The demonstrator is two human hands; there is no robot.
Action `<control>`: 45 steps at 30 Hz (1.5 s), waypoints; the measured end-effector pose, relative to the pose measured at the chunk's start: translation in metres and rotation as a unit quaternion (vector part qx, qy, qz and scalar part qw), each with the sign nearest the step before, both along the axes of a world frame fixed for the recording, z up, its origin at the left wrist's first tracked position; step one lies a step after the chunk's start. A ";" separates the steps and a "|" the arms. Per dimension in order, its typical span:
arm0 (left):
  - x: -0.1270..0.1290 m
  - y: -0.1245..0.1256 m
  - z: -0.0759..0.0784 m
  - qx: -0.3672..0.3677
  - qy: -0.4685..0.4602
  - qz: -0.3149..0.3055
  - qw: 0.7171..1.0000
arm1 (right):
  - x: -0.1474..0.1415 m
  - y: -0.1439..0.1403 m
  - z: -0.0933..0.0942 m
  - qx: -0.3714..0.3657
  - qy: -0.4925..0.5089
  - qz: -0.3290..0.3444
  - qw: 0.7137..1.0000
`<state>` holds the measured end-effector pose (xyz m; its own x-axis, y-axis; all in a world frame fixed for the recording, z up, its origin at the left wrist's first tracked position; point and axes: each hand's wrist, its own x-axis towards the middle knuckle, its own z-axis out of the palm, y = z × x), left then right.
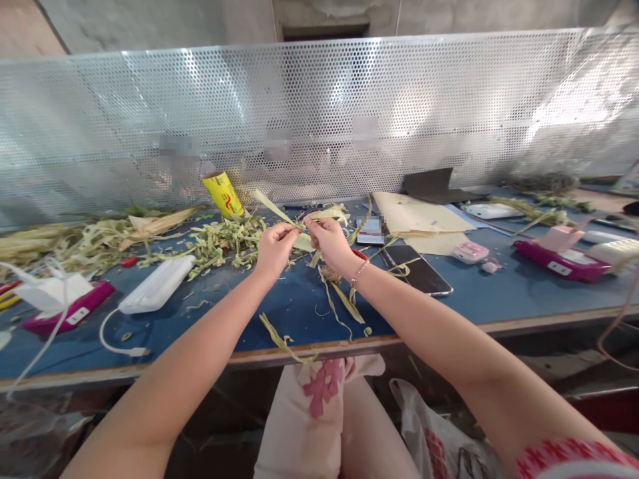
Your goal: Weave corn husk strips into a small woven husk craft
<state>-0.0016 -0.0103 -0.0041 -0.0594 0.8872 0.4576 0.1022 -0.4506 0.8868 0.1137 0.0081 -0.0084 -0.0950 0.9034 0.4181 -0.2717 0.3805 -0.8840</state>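
Both my hands meet over the middle of the blue table. My left hand and my right hand pinch the same pale green leaf strip, which sticks up and to the left from my fingers. Thin strips hang down from my right hand onto the table. A small woven bundle lies just under my right wrist, which wears a pink bead bracelet. A heap of green leaf scraps lies just left of my left hand.
A yellow roll leans behind the scraps. A white power bank with cable lies at left, a black phone at right, pink devices and tan paper sheets farther right. A perforated metal screen backs the table.
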 end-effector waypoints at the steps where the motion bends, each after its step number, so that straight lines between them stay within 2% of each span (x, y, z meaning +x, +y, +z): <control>1: 0.000 0.000 0.000 -0.003 -0.005 -0.004 1.000 | 0.000 0.000 0.000 0.001 0.001 0.001 1.000; 11: 0.001 0.000 -0.002 -0.020 -0.021 -0.026 0.999 | 0.001 -0.003 0.003 -0.007 0.027 0.034 0.999; 15: 0.000 0.000 -0.001 -0.026 -0.032 -0.054 0.998 | 0.002 -0.002 0.004 -0.026 0.042 0.056 0.997; 22: -0.001 0.001 0.005 -0.114 -0.161 -0.143 0.970 | 0.007 0.001 0.005 -0.112 0.072 0.089 0.987; 24: -0.001 0.001 0.005 -0.109 -0.171 -0.135 0.970 | 0.006 0.001 0.004 -0.117 0.075 0.090 0.986; 27: 0.001 0.002 0.005 -0.057 -0.170 -0.101 0.979 | 0.005 0.001 0.004 -0.117 0.081 0.100 0.985; 30: -0.001 0.003 0.003 -0.030 -0.165 -0.104 0.980 | 0.004 0.000 0.005 -0.121 0.088 0.104 0.983; 33: -0.004 0.007 -0.001 -0.016 -0.121 -0.105 0.987 | 0.004 0.000 0.005 -0.126 0.101 0.101 0.982; 38: -0.007 0.008 -0.005 0.048 0.032 -0.072 0.996 | 0.002 0.000 0.003 -0.135 0.109 0.081 0.981; 42: -0.007 0.005 -0.004 0.102 0.100 -0.051 0.988 | 0.001 0.001 0.002 -0.141 0.106 0.082 0.981; 45: -0.007 0.004 -0.003 0.166 0.175 -0.029 0.970 | 0.001 0.001 0.001 -0.142 0.106 0.092 0.980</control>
<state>-0.0089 -0.0062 -0.0071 0.1964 0.6848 0.7018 0.3359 -0.7194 0.6080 0.1143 0.0090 -0.0070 -0.2049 0.9619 0.1811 -0.5021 0.0555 -0.8630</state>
